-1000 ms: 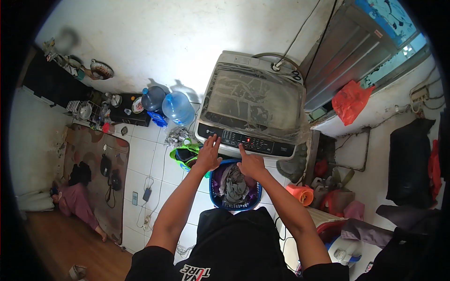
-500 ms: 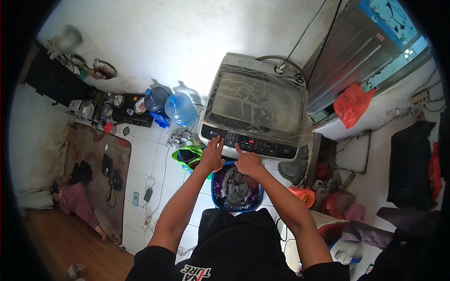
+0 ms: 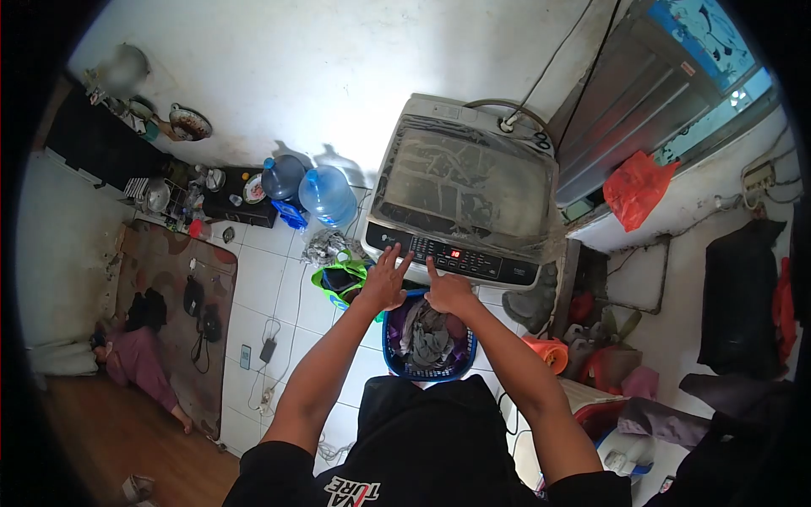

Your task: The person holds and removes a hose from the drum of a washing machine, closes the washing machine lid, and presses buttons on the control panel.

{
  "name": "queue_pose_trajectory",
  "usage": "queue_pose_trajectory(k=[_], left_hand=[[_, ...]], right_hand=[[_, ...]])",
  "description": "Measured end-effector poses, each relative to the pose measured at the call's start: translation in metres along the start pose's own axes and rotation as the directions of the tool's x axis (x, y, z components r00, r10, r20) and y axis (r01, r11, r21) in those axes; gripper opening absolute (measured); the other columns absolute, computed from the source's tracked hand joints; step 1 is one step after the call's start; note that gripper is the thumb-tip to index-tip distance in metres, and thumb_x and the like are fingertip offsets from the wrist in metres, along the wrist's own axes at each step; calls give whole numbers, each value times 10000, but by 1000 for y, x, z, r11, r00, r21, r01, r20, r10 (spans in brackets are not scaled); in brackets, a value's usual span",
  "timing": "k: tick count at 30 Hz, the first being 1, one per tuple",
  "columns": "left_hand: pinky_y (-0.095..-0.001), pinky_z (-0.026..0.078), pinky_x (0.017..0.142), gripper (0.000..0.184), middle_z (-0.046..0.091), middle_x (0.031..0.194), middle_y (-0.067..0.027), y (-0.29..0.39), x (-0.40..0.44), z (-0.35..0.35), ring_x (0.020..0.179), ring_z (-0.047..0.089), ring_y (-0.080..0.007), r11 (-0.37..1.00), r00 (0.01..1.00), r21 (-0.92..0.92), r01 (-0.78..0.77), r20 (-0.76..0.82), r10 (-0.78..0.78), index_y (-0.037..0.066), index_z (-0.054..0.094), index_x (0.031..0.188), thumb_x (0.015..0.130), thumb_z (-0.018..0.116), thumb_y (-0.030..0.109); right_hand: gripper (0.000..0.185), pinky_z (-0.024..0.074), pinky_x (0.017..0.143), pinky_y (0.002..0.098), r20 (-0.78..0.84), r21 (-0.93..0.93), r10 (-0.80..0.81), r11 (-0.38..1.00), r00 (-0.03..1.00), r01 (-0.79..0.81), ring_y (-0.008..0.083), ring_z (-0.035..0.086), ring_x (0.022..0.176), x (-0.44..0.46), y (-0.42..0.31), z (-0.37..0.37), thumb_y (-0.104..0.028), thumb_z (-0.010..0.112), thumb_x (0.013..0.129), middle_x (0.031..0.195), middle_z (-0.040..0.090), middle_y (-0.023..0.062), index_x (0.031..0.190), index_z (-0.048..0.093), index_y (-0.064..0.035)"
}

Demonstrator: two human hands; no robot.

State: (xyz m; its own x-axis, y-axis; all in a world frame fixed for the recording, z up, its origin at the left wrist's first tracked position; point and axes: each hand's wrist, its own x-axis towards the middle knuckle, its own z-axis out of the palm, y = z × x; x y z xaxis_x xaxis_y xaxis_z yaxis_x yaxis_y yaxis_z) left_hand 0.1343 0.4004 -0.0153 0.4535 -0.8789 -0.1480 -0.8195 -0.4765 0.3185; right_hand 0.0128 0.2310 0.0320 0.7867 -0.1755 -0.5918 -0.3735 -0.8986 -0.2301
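A top-loading washing machine (image 3: 469, 182) stands against the wall, its lid closed under a dusty, wrinkled plastic cover. Along its front edge runs a black control panel (image 3: 494, 267) with a small red lit display (image 3: 456, 253). My left hand (image 3: 386, 283) is open, fingers spread and resting on the left end of the panel. With the index finger stretched out, my right hand (image 3: 450, 294) touches the panel's buttons left of the display; its other fingers are partly curled, and it holds nothing. Below my hands, a blue laundry basket (image 3: 390, 359) contains crumpled grey and purple clothes (image 3: 429, 338).
Left of the machine are a green bag (image 3: 325, 277) and two large water bottles (image 3: 327, 196). Cables and a phone (image 3: 245, 357) lie on the tiled floor. A person (image 3: 144, 363) lies at far left. A red plastic bag (image 3: 638, 190) hangs at right.
The red digits on the display have changed. Both hands stay at nearly the same places on the panel, and the view has shifted very slightly.
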Motion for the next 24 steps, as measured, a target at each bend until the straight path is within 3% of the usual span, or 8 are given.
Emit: queue_pose_trajectory(k=[4, 7, 9, 13, 22, 24], left_hand=[[-590, 520, 1077, 1046, 258, 1711, -240, 3, 0, -4, 1565, 299, -458, 1000, 999, 21, 13, 33, -14, 181, 287, 1674, 782, 824, 285], [-600, 510, 1088, 1049, 248, 1716, -241, -1, 2, -2, 1567, 295, -462, 1000, 1000, -13, 5, 25, -5, 187, 275, 1680, 789, 820, 284], [-596, 505, 1101, 1063, 248, 1717, -242, -2, 1, 0, 1566, 296, -464, 1000, 1000, 5, -4, 17, 4, 172, 258, 1684, 790, 820, 288], [-560, 501, 1124, 1116, 273, 1703, -252, 2, 2, -2, 1563, 297, -466, 1000, 1000, 23, 9, 25, -9, 131, 224, 1688, 773, 837, 316], [-543, 486, 1152, 1149, 237, 1722, -242, -1, 5, 4, 1575, 265, -467, 998, 997, 21, 54, 47, -55, 119, 198, 1694, 770, 839, 352], [-540, 481, 1158, 1151, 236, 1724, -242, 2, 5, 4, 1576, 262, -468, 998, 997, 28, 63, 45, -64, 118, 197, 1694, 769, 840, 353]], right_hand=[[1021, 561, 973, 533, -34, 7, -19, 1000, 999, 19, 470, 729, 1076, -9, 8, 6, -422, 662, 980, 1145, 748, 299, 1704, 51, -40], [1037, 561, 942, 551, -103, 156, 4, 988, 995, 12, 489, 725, 1036, -29, 27, 21, -391, 679, 966, 1121, 745, 306, 1702, 39, -37], [1041, 561, 915, 564, -215, 273, 124, 960, 969, -62, 493, 724, 1000, -50, 45, 34, -352, 683, 962, 1070, 748, 302, 1705, 16, -56], [1037, 569, 888, 560, -235, 271, 269, 941, 934, -203, 483, 732, 955, -74, 80, 46, -332, 677, 969, 1019, 753, 290, 1707, -3, -73], [1006, 590, 707, 563, -306, 87, 175, 984, 936, -155, 422, 749, 761, -68, 100, 61, -295, 666, 965, 902, 770, 216, 1713, 22, -97], [1002, 584, 715, 507, -280, 21, 166, 986, 945, -167, 374, 755, 748, -69, 101, 58, -242, 651, 944, 882, 771, 200, 1714, 34, -65]])
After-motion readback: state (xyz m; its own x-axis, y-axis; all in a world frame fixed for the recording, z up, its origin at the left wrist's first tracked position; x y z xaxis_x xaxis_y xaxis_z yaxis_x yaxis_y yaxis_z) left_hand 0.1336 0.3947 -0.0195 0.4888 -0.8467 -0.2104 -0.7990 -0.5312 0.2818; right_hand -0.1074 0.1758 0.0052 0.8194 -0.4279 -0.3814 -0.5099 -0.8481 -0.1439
